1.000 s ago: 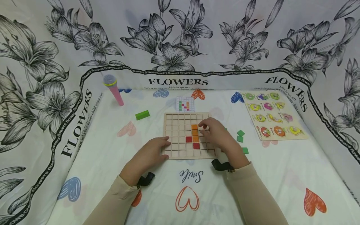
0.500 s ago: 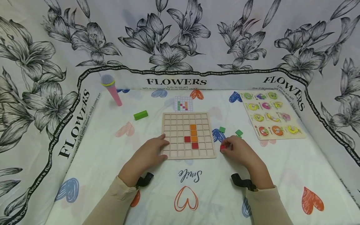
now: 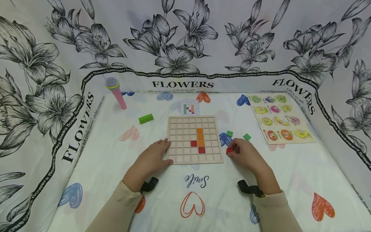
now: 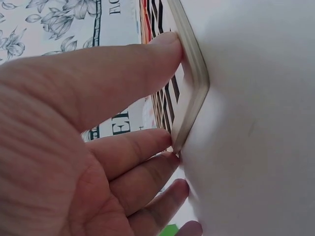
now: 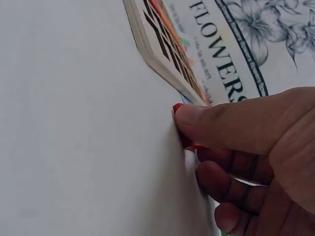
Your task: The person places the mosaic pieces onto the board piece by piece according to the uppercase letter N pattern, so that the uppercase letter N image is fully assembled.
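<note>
Right hand (image 3: 242, 154), over the wooden grid board (image 3: 176, 131) a second ago, now right of frame centre, pinching a red tile (image 3: 229, 150); tile off the board, so unplaced. Left hand (image 3: 149, 159), fingers loosely spread, touches the board's left edge.

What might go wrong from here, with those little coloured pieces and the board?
The small red piece is pinched in the right hand, so it could slip. That hand might also nudge the loose green pieces just beyond it. And if the left hand, touching the board's edge, pushes, the board could slide on the cloth.
</note>
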Motion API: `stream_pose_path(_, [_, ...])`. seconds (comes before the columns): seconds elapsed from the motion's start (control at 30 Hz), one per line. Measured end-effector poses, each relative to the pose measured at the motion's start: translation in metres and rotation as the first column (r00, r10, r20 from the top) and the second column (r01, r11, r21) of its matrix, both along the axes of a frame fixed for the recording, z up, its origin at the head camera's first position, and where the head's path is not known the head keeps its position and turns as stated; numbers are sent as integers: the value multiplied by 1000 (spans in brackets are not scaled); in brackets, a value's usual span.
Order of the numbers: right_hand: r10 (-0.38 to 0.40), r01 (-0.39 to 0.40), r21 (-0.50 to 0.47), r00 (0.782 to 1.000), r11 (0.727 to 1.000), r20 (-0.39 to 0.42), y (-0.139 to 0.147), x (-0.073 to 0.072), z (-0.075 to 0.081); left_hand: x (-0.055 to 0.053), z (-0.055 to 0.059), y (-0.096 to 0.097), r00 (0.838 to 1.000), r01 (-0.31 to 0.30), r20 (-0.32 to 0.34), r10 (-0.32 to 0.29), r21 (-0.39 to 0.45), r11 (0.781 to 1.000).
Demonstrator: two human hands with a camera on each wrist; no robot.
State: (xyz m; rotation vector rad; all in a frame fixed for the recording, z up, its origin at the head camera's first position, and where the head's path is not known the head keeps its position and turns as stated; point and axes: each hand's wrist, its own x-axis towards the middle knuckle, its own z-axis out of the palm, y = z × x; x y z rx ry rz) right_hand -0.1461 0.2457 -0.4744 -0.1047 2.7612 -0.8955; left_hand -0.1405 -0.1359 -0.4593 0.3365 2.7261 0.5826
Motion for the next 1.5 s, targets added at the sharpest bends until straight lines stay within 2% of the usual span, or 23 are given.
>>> stream_pose_path(0.17, [35, -37, -25, 997, 999, -72, -11, -8, 9, 0, 2, 1, 1000, 0, 3, 0, -4, 1000])
stream_pose_path(0.27, [51, -57, -52, 992, 997, -115, -32, -21, 20, -1, 3, 0, 1000, 1, -1, -1, -8, 1000])
stream_pose_path(0.37, [73, -86, -93, 988, 992, -135, -61, -40, 27, 0, 2, 0, 1000, 0, 0, 0, -9, 1000])
stream_pose_path(0.53, [163, -177, -118, 980, 977, -116, -108, -69, 21, 0, 0, 1, 1000, 1, 8, -1, 0, 1000])
stream_pose_path(0.67, [213, -219, -95, 974, 971, -73, -132, -82, 13, -1, -1, 2, 1000, 2, 6, -2, 1, 1000])
stream_pose_path(0.83, [219, -222, -72, 974, 972, -51, -143, -86, 8, -1, -1, 2, 1000, 10, -3, -10, -1, 1000])
stream_pose_path(1.1, [241, -243, -59, 970, 968, -29, -146, -80, 6, -2, -3, 0, 1000, 1, -10, -1, 2, 1000])
stream_pose_path(1.27, [259, -262, -44, 964, 964, -54, -147, -79, 4, -1, -4, 0, 1000, -1, -1, 1, 6, 1000])
stream_pose_path(1.5, [320, -316, 53, 941, 947, -107, -147, -79, 2, -1, -4, 0, 1000, 10, -11, -10, 5, 1000])
